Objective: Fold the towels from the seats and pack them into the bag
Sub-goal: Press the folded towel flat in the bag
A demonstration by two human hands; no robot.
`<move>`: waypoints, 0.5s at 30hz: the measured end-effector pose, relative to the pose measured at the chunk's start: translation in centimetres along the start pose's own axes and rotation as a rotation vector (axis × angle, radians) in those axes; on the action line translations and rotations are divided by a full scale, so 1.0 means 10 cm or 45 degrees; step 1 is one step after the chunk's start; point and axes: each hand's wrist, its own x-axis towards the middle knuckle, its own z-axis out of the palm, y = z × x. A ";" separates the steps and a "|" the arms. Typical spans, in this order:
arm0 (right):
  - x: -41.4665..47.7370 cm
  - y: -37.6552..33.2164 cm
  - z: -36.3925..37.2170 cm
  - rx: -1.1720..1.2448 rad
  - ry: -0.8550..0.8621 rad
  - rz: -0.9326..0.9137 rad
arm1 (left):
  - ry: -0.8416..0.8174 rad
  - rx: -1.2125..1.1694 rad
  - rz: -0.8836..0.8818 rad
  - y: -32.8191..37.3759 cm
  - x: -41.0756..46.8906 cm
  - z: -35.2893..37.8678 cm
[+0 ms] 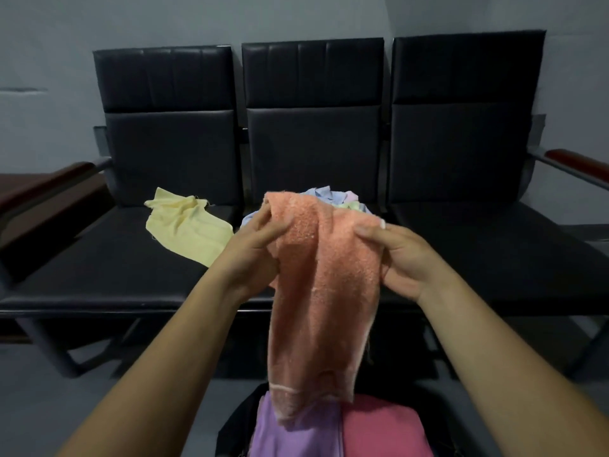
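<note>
An orange towel [324,291] hangs lengthwise in front of the seats, held up by both hands. My left hand [255,250] grips its upper left edge and my right hand [400,258] pinches its upper right edge. Its lower end dangles over the black bag [237,420] on the floor, where a purple towel [290,437] and a pink towel [385,430] lie folded. A yellow towel [186,225] lies crumpled on the left seat. A heap of pale blue, pink and green towels [336,199] sits on the middle seat, mostly hidden behind the orange one.
A row of three black padded seats [478,252] stands against a grey wall, with wooden armrests at the left [49,183] and right [576,161]. Metal legs hold the row above a grey floor.
</note>
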 end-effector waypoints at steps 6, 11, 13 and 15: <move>0.13 0.00 0.05 0.067 0.144 0.010 | 0.178 0.643 0.090 -0.11 0.17 -0.26; 0.16 -0.05 -0.02 0.297 0.053 0.124 | 0.226 0.399 0.045 -0.10 0.25 -0.22; 0.15 -0.10 -0.09 0.312 -0.046 0.091 | 0.101 0.259 0.094 -0.07 0.24 -0.21; 0.16 -0.13 -0.12 0.184 -0.093 0.010 | -0.028 0.257 0.145 -0.06 0.22 -0.23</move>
